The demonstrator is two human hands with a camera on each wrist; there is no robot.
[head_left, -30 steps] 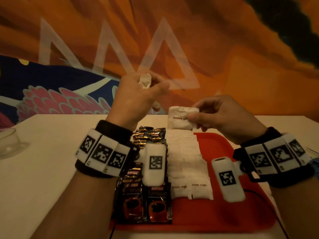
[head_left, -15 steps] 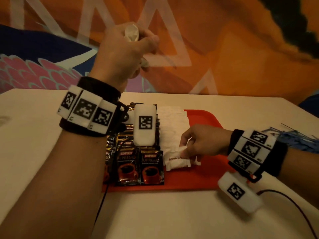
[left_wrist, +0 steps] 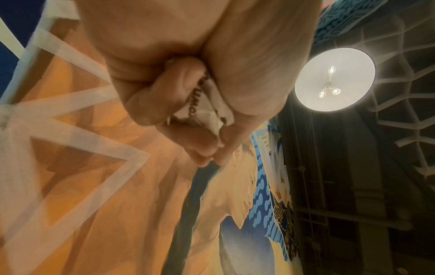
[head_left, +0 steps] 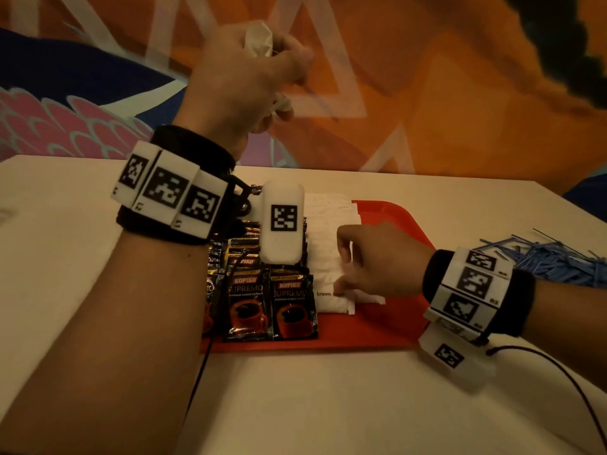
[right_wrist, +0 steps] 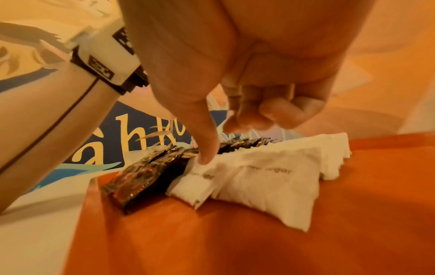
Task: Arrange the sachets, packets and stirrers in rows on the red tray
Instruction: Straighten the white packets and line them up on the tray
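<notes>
A red tray [head_left: 387,336] lies on the table with a row of black Kopiko coffee packets [head_left: 272,307] on its left side. Beside them runs a row of white brown-sugar sachets [head_left: 325,244]. My right hand [head_left: 341,267] hovers low over the front sachet [head_left: 331,302]. In the right wrist view its thumb [right_wrist: 204,158] touches a sachet next to the front sachet [right_wrist: 266,188], with the other fingers loosely curled and holding nothing. My left hand [head_left: 249,77] is raised above the table and grips a bunch of white sachets [head_left: 259,42], also seen as crumpled sachets [left_wrist: 207,104] in the fist.
A heap of blue stirrers [head_left: 551,264] lies on the white table [head_left: 82,257] to the right of the tray. A thin black cable [head_left: 558,362] trails from my right wrist. The right part of the tray [right_wrist: 353,204] is bare red. A painted wall stands behind.
My right hand took a brown-sugar sachet from near the left hand, brought it down to the front of the white row and let it go. The left hand stayed raised.
</notes>
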